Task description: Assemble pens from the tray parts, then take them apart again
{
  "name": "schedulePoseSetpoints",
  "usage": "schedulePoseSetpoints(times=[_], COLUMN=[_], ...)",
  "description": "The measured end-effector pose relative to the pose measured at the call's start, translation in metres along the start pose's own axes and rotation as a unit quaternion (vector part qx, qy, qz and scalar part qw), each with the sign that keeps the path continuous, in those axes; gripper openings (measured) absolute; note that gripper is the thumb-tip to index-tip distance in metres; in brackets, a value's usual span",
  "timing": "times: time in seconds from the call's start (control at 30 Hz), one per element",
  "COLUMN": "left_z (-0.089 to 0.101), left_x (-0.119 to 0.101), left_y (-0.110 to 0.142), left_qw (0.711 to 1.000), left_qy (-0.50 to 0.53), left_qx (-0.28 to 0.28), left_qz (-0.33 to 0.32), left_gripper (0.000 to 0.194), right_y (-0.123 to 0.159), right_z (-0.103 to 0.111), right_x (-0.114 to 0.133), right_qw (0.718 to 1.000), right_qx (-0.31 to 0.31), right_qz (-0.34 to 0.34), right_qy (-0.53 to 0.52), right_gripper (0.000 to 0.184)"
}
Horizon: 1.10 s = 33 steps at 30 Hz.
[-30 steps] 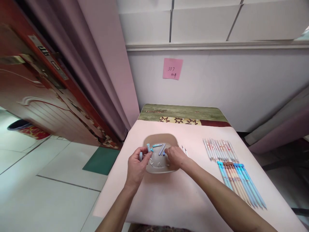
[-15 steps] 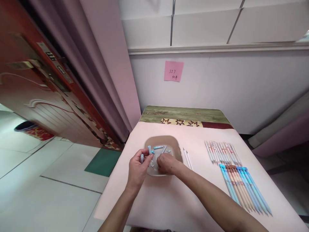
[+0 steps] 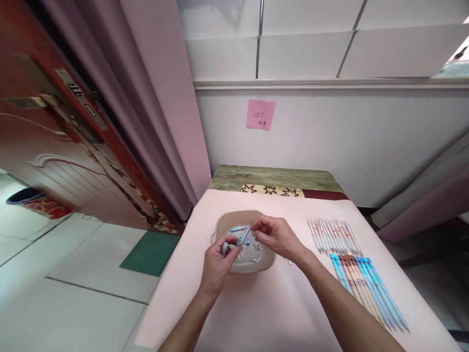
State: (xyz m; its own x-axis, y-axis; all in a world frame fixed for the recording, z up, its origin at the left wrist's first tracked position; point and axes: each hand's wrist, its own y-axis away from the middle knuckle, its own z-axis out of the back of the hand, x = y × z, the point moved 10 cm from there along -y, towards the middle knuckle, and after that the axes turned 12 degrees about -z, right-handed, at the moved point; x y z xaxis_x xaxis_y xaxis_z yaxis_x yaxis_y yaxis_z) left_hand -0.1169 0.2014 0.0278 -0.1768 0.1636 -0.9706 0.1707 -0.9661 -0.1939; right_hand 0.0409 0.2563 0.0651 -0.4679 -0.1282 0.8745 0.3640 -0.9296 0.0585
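pale blue tubes (image 3: pixel 224 249) sit pinched in my left hand (image 3: pixel 215 266) over the tub (image 3: pixel 227 220); my right hand (image 3: pixel 279 237) has lifted, baring small pieces (image 3: pixel 258 247) inside, its fingers nearly closed, any hold unclear.

Tub (image 3: pixel 234 219), apparently holding small parts (image 3: pixel 258 248), lies left of pens (image 3: pixel 370 291).

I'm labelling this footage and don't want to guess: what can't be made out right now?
All in the head view:
- Whether the right hand pinches anything: its fingers hide it.
- How the left hand's fingers grip the pale blue tubes: partly covered by fingers.
- What the white bits in the basin are: too small.
- The clear pens' prints: too small, blurred.
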Motion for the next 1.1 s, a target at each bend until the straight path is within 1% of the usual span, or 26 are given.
schedulePoseSetpoints(times=[0.1, 0.2, 0.27, 0.33, 0.4, 0.57, 0.67, 0.73, 0.83, 0.97, 1.03, 1.1], left_z=[-0.004, -0.002, 0.001, 0.004, 0.002, -0.018, -0.024, -0.022, -0.018, -0.015, -0.013, -0.012], left_x=[-0.004, -0.007, -0.004, 0.002, 0.008, 0.012, 0.013, 0.014, 0.012, 0.005, 0.003, 0.002], left_y=[0.002, 0.003, 0.003, 0.004, 0.005, 0.011, 0.014, 0.014, 0.012, 0.009, 0.008, 0.007], left_qw=[1.000, 1.000, 1.000, 0.998, 0.994, 0.971, 0.965, 0.971, 0.988, 0.997, 0.997, 0.997], left_qy=[-0.009, -0.005, 0.019, 0.051, 0.086, 0.201, 0.219, 0.197, 0.124, 0.032, 0.006, -0.009], left_qx=[0.010, 0.005, -0.010, -0.023, -0.024, 0.026, 0.049, 0.056, 0.063, 0.077, 0.074, 0.071], left_qz=[-0.009, -0.012, 0.003, 0.033, 0.065, 0.124, 0.136, 0.125, 0.069, -0.003, -0.020, -0.030], left_gripper=[0.017, 0.018, 0.022, 0.027, 0.032, 0.040, 0.039, 0.037, 0.030, 0.024, 0.023, 0.022], right_y=[0.011, 0.018, 0.020, 0.020, 0.020, 0.023, 0.022, 0.021, 0.021, 0.028, 0.029, 0.029], right_z=[0.005, 0.005, 0.008, 0.013, 0.016, 0.019, 0.018, 0.017, 0.017, 0.020, 0.017, 0.013], right_x=[0.019, 0.028, 0.024, 0.016, 0.010, 0.006, -0.002, -0.005, 0.003, 0.027, 0.032, 0.032], right_qw=[0.999, 0.998, 0.998, 0.997, 0.994, 0.991, 0.988, 0.987, 0.990, 0.992, 0.991, 0.989], right_qx=[-0.018, -0.036, -0.046, -0.051, -0.054, -0.065, -0.075, -0.079, -0.082, -0.113, -0.122, -0.124], right_qz=[0.025, 0.042, 0.033, 0.012, -0.006, -0.011, -0.025, -0.031, -0.011, 0.048, 0.062, 0.066], right_qy=[-0.010, 0.009, -0.018, -0.064, -0.093, -0.116, -0.134, -0.136, -0.117, -0.034, 0.007, 0.035], right_gripper=[0.012, 0.012, 0.013, 0.014, 0.016, 0.018, 0.019, 0.020, 0.020, 0.014, 0.013, 0.012])
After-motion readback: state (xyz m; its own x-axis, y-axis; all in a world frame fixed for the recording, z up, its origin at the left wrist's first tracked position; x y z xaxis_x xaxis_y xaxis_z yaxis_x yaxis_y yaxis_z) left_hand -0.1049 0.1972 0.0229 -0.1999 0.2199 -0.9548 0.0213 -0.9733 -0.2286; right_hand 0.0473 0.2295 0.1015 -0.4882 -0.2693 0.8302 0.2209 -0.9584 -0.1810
